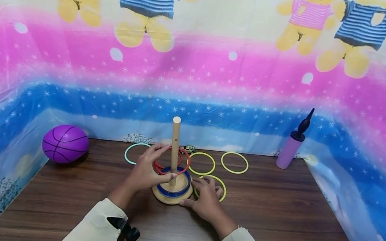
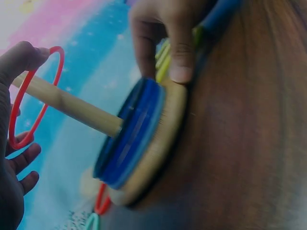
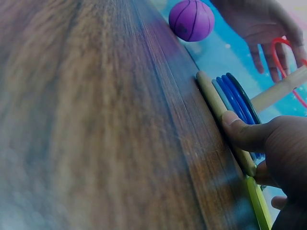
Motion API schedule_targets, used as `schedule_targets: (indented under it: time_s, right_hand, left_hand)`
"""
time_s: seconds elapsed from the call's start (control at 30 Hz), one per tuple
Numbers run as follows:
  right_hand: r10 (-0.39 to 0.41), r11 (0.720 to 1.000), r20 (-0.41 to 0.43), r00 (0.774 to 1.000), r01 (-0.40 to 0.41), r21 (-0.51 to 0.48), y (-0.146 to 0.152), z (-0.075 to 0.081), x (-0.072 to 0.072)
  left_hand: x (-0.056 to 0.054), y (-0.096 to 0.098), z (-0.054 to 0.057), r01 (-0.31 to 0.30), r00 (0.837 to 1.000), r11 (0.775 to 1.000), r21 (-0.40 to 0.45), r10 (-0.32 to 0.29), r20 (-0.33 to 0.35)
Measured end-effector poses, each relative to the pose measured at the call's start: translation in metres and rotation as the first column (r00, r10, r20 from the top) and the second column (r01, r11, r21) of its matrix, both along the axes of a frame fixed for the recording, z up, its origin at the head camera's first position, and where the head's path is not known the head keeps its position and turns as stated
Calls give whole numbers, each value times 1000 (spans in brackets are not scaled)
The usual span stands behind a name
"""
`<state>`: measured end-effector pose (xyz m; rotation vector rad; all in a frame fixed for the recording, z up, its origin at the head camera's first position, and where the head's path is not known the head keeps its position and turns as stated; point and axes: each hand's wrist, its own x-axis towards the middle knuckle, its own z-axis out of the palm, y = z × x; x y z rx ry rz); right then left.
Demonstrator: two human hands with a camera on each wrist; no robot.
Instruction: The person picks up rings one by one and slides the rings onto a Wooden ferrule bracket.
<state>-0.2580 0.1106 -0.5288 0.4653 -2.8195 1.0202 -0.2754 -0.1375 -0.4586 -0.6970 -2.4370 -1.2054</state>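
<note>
My left hand [image 1: 145, 170] pinches a red ring [image 2: 17, 112] that is tilted around the upright wooden peg [image 1: 174, 142], above the base. Low on the peg, several stacked blue rings [image 1: 170, 195] lie on the round wooden base [image 1: 163, 199]. With thumb and fingers, my right hand [image 1: 209, 200] grips the right edge of that base; the thumb presses its rim in the right wrist view. Under the right hand lies a yellow ring [image 1: 225, 188], partly covered. Another red ring [image 1: 157, 166] rests behind the peg, partly hidden by the left hand.
A light blue ring [image 1: 126, 154] and two more yellow rings, one nearer the peg [image 1: 206, 154] and one farther right [image 1: 233, 172], lie behind. A purple ball [image 1: 65, 144] stands left, a purple hand pump [image 1: 289, 151] right. Printed cloth [image 1: 229, 80] surrounds the wooden table [image 1: 281, 233].
</note>
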Motion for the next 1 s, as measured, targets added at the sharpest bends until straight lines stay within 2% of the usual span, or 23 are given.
schedule_targets:
  time_s: [0.17,0.3,0.57,0.77,0.9,1.0]
  right_hand:
    - [0,1000,-1,1000,0,9,0,-1,0]
    - [0,1000,-3,1000,0,9,0,-2,-1]
    - [7,1000,-12,1000,-6,12,1,-2,-1]
    - [5,1000,-2,1000,-5,11,2,-1,0]
    - [3,1000,-5,1000,-3,22,2,-2,-1]
    - [6,999,-12,1000,-6,32,1,-2,-2]
  left_hand:
    - [2,1,-14,14,995,999,-35,-11,102]
    - [2,0,-23,23,991,999,-24,-19,135]
    - [0,1,-42,24,987,999,-32,-18,159]
    - [1,2,-49,27,985,1000,-11,-25,168]
    - [1,2,-53,26,990,999,-24,-23,142]
    - [1,2,-55,22,989,999,-29,-18,146]
